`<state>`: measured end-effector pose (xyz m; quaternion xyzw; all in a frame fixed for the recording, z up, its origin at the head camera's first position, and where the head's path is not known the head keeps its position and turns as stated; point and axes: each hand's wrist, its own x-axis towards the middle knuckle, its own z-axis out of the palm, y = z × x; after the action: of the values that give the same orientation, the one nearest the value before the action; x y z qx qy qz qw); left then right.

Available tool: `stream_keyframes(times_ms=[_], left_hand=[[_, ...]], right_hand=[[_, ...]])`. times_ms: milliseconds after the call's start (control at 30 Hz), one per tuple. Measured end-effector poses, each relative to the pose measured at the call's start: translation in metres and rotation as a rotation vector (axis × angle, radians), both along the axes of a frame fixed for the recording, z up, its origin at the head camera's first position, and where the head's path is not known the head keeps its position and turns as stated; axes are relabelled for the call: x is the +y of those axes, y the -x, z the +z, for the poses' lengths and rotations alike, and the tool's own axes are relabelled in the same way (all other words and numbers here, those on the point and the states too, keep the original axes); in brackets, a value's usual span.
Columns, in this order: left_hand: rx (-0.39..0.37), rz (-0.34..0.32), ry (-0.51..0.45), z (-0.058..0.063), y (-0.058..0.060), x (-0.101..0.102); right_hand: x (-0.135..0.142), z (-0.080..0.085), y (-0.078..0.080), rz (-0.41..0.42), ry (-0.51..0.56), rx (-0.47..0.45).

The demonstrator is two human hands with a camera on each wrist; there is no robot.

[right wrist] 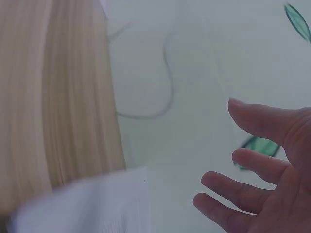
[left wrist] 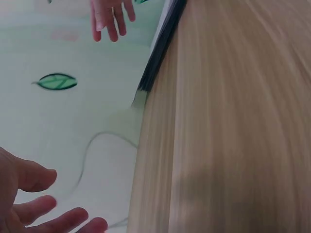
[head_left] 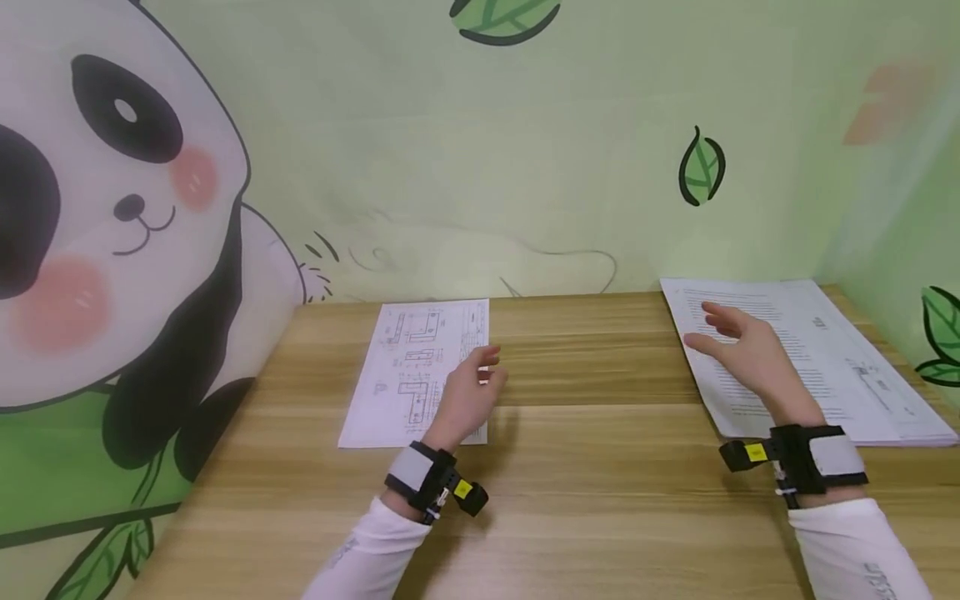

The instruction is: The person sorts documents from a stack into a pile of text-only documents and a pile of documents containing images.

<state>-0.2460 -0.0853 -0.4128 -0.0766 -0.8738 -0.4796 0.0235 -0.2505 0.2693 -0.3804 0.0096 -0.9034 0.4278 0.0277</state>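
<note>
Over the right edge of a single printed sheet (head_left: 375,375) with technical drawings hovers my left hand (head_left: 468,396), its fingers loosely bent and holding nothing. My right hand (head_left: 757,358) is above a thick stack of papers (head_left: 862,367) at the table's right side. Its thumb and fingers are spread apart with nothing between them. In the right wrist view the fingers (right wrist: 238,189) look relaxed, and a blurred paper corner (right wrist: 92,204) shows below. The left wrist view shows the left fingers (left wrist: 63,221) extended, and the stack's dark side (left wrist: 163,48) beyond.
The wooden table (head_left: 585,483) runs back to a pale green wall cloth (head_left: 420,167) printed with a panda (head_left: 135,208) and leaves. Each wrist wears a black strap with a small camera, the left one (head_left: 471,497) jutting toward the table's middle.
</note>
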Motion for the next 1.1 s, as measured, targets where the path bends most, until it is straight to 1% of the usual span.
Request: stream_keyframes(times_ms=[133, 267, 400, 533, 633, 767, 867, 1000, 1100], left_hand=[[-0.015, -0.049, -0.023, 0.002, 0.0, 0.017], [-0.031, -0.077, -0.03, -0.001, 0.002, 0.031], [-0.047, -0.109, -0.043, -0.008, 0.005, 0.048], [-0.103, -0.132, -0.078, -0.017, 0.008, 0.07], [-0.145, -0.15, -0.107, -0.021, 0.009, 0.083], [-0.188, -0.17, -0.165, -0.019, 0.007, 0.097], [-0.208, -0.189, -0.203, -0.017, 0.005, 0.109], [-0.245, -0.228, -0.234, -0.019, 0.0, 0.127], [-0.268, -0.258, -0.256, -0.022, -0.003, 0.139]], right_hand=[[0.025, 0.003, -0.001, -0.04, 0.004, -0.04], [0.041, 0.0, 0.002, -0.057, 0.009, -0.056], [0.057, -0.006, 0.004, -0.064, -0.012, -0.084], [0.078, -0.016, -0.001, -0.082, -0.033, -0.131], [0.09, -0.023, -0.003, -0.098, -0.056, -0.158], [0.101, -0.031, -0.001, -0.124, -0.124, -0.186], [0.108, -0.036, 0.0, -0.166, -0.169, -0.204], [0.115, -0.042, -0.001, -0.231, -0.164, -0.223], [0.118, -0.046, -0.001, -0.25, -0.15, -0.228]])
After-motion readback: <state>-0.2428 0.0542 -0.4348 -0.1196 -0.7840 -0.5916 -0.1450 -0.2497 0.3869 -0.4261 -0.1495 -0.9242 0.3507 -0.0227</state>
